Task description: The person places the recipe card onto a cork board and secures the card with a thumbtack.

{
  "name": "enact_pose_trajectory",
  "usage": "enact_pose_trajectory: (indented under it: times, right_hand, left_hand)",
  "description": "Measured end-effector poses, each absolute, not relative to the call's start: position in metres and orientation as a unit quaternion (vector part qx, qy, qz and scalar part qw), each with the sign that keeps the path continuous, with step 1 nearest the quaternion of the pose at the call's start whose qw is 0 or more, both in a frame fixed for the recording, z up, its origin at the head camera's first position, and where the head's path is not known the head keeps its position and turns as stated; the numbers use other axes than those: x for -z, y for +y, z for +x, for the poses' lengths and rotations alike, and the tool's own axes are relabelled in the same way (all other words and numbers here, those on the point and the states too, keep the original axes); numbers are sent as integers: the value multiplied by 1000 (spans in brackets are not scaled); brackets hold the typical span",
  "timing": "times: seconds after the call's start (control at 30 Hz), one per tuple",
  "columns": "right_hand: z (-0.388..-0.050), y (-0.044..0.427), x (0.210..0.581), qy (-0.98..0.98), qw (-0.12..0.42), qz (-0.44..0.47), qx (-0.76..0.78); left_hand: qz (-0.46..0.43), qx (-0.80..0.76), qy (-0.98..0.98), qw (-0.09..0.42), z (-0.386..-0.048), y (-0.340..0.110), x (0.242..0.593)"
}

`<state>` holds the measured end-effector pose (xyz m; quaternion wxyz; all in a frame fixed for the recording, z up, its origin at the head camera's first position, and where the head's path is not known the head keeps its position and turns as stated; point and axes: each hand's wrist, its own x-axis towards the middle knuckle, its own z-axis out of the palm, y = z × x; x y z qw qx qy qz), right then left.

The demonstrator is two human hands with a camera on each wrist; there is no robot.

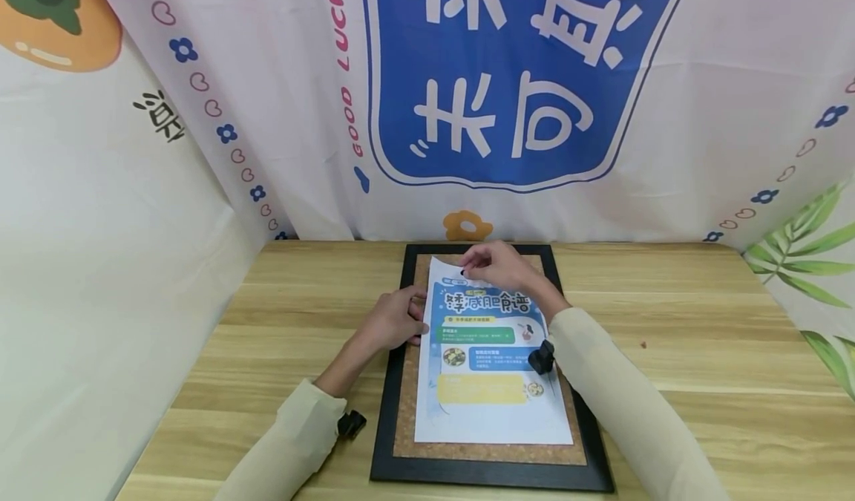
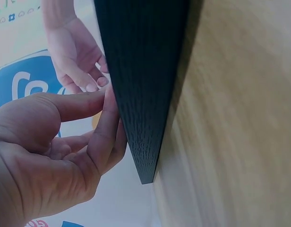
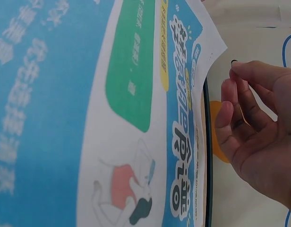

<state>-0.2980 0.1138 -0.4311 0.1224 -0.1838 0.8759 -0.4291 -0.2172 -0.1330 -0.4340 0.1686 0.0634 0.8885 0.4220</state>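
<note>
A printed paper poster lies on a cork board with a black frame. Its top left corner lifts off the cork. My left hand is at the poster's left edge, thumb and fingertips together on the paper's margin; the frame hides part of this contact in the left wrist view. Above the poster's top edge, my right hand pinches a small black pushpin between thumb and forefinger, seen only as a dark tip. In the right wrist view that hand stands just beyond the lifted corner.
The board lies on a wood-grain table, its far end near a printed cloth backdrop. A tiny reddish speck is on the table to the right. Black wrist cameras sit on both sleeves.
</note>
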Motion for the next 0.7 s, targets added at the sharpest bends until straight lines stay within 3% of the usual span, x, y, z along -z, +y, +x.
enact_pose_trajectory:
  times: [0.7]
  right_hand:
    - [-308,106,436,871,138,-188,433]
  left_hand:
    - [70,-421,887,174,-217,-135,432]
